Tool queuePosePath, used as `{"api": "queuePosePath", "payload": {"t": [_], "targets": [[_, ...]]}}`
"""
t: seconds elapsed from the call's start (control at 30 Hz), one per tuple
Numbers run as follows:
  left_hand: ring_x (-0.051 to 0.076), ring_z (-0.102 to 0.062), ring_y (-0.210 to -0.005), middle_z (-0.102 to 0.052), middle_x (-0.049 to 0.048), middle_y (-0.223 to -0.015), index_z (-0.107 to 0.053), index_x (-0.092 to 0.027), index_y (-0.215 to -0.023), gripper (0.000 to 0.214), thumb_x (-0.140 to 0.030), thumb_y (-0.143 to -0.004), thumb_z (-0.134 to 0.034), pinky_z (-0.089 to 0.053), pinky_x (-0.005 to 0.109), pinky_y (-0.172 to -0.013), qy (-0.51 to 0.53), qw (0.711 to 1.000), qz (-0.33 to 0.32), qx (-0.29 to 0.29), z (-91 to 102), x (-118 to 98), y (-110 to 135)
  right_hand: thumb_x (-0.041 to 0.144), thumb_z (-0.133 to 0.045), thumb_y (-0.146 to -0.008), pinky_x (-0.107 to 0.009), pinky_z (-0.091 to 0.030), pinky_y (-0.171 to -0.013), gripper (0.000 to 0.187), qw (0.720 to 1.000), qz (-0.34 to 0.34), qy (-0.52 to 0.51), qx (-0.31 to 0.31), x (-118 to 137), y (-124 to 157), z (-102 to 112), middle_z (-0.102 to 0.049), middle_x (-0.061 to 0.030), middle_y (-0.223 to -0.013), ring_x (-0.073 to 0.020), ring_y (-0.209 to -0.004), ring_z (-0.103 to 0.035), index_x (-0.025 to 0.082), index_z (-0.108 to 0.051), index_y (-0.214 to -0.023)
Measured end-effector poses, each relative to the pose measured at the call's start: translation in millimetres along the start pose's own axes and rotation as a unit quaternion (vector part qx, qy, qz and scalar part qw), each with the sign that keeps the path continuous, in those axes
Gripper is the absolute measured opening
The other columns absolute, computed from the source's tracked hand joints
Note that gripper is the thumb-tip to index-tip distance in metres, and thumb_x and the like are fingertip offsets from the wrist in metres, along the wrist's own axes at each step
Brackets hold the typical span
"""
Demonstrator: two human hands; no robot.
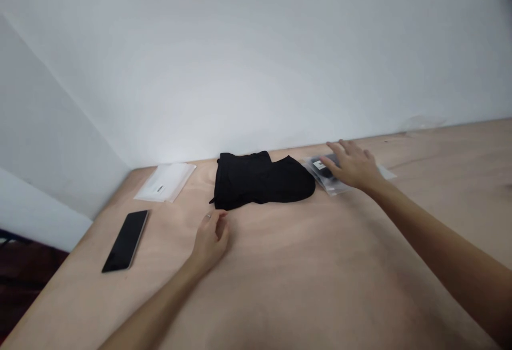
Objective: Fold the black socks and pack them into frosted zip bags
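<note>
A black cloth mitt (262,182), shaped like an oven mitt with a small loop at its lower left corner, lies flat on the wooden table. Just below its left end rests my left hand (210,238), fingers loosely curled, a gap between them and the thumb. A ring is on one finger. Nothing shows in that hand. To the right of the mitt, my right hand (354,166) is over a clear plastic bag (336,187), fingers spread. Inside the bag is something dark with a white label, partly hidden by the hand; whether the palm presses on it I cannot tell.
On the left lies a dark-screened phone (126,240). Behind it, near the wall (240,62), is a white flat packet (164,182) with a small label. A piece of clear plastic (422,124) sits at the back right. The wooden table (288,275) ends at a left edge.
</note>
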State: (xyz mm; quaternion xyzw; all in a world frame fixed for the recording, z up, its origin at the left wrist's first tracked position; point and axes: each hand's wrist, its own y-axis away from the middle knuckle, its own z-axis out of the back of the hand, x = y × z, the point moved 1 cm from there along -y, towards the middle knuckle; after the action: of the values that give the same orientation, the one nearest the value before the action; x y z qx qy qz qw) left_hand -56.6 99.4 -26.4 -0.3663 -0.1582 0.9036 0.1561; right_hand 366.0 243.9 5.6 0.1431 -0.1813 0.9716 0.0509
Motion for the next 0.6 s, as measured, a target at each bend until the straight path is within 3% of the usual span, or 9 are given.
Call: {"api": "queuePosePath", "payload": {"t": [0.1, 0.17, 0.27, 0.4, 0.6], "targets": [[0.026, -0.066, -0.097, -0.068, 0.0101, -0.104, -0.060, -0.021, -0.113, 0.021, -0.018, -0.093, -0.052, -0.055, 0.041, -0.084, -0.001, 1.000, 0.000, 0.001, 0.5, -1.3, -0.8, 0.063, -0.031, -0.098, -0.077, -0.013, -0.114, 0.068, 0.998, 0.013, 0.042, 0.037, -0.6, -9.3, -28.5, -0.032, -0.0151, -0.166, -0.0447, -0.152, -0.021, 0.026, -0.043, -0.154], [0.026, -0.066, -0.095, -0.068, 0.0096, -0.103, -0.060, -0.021, -0.111, 0.020, -0.017, -0.093, -0.052, -0.055, 0.041, -0.084, -0.001, 1.000, -0.002, 0.004, 0.6, -1.7, -1.6, 0.067, -0.028, -0.097, -0.082, -0.010, -0.111, 0.072, 0.996, 0.005, 0.064, 0.060, -5.2, -12.7, -43.2, -0.031, -0.0151, -0.166, -0.0475, -0.152, -0.018, 0.028, -0.043, -0.155], [0.026, -0.065, -0.096, -0.067, 0.0091, -0.102, -0.061, -0.021, -0.107, 0.018, -0.016, -0.092, -0.052, -0.054, 0.041, -0.085, 0.000, 1.000, -0.004, 0.010, 0.7, -2.1, -2.7, 0.071, -0.026, -0.095, -0.081, -0.008, -0.112, 0.075, 0.992, -0.009, 0.083, 0.093, -12.3, -17.6, -55.9, -0.028, -0.0125, -0.168, -0.0470, -0.153, -0.015, 0.031, -0.040, -0.157], [0.027, -0.064, -0.098, -0.067, 0.0095, -0.102, -0.061, -0.021, -0.105, 0.016, -0.017, -0.092, -0.052, -0.053, 0.041, -0.086, 0.000, 1.000, -0.002, 0.016, 1.1, -3.1, -3.0, 0.075, -0.027, -0.093, -0.079, -0.016, -0.113, 0.076, 0.987, -0.029, 0.089, 0.134, -17.9, -26.2, -60.9, -0.038, -0.0103, -0.164, -0.0468, -0.150, -0.028, 0.035, -0.043, -0.155], [0.027, -0.063, -0.099, -0.065, 0.0096, -0.103, -0.061, -0.021, -0.104, 0.014, -0.018, -0.093, -0.051, -0.052, 0.041, -0.088, 0.001, 1.000, -0.004, 0.025, 2.2, -5.7, -3.1, 0.074, -0.033, -0.092, -0.080, -0.014, -0.113, 0.074, 0.988, -0.020, 0.081, 0.128, -19.9, -24.0, -65.0, -0.040, -0.0101, -0.163, -0.0469, -0.150, -0.025, 0.034, -0.046, -0.153]]}}
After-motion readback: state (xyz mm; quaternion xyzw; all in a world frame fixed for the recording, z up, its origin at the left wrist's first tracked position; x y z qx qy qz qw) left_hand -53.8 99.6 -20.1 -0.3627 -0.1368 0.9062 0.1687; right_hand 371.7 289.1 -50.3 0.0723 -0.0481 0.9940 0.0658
